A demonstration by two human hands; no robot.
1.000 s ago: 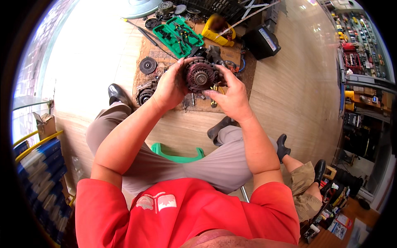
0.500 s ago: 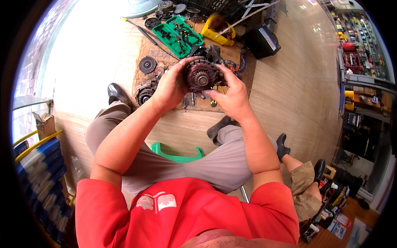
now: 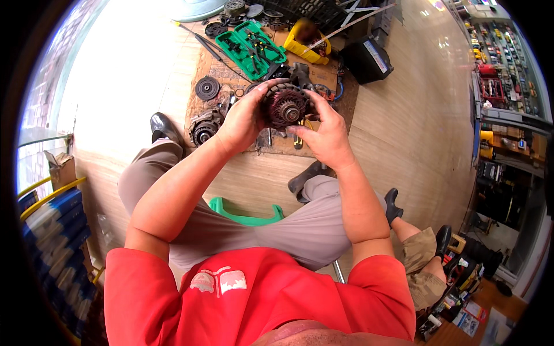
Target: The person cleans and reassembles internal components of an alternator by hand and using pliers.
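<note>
Both hands hold a round, dark alternator part (image 3: 286, 107) with reddish windings, a ribbed outer ring and a shaft at its centre. My left hand (image 3: 244, 119) wraps its left side, fingers over the top edge. On the opposite side, my right hand (image 3: 326, 134) grips it with the fingers behind and the thumb near the lower rim. The part is raised above a worn cardboard sheet (image 3: 212, 64). Beyond my left hand lie a dark grooved disc (image 3: 207, 88) and a grimy metal housing (image 3: 203, 132). A yellow-and-black handled tool (image 3: 298, 140) lies below the part.
At the back are an open green tool case (image 3: 254, 52), a cut yellow container (image 3: 306, 43) and a black battery (image 3: 366, 59). A green stool (image 3: 245, 219) is beneath me. Blue boxes (image 3: 60, 230) stand left; another person's leg (image 3: 424, 254) shows at right.
The alternator part has turned and shifted slightly to the right in my hands, its shaft end now further right. Both hands keep hold of it.
</note>
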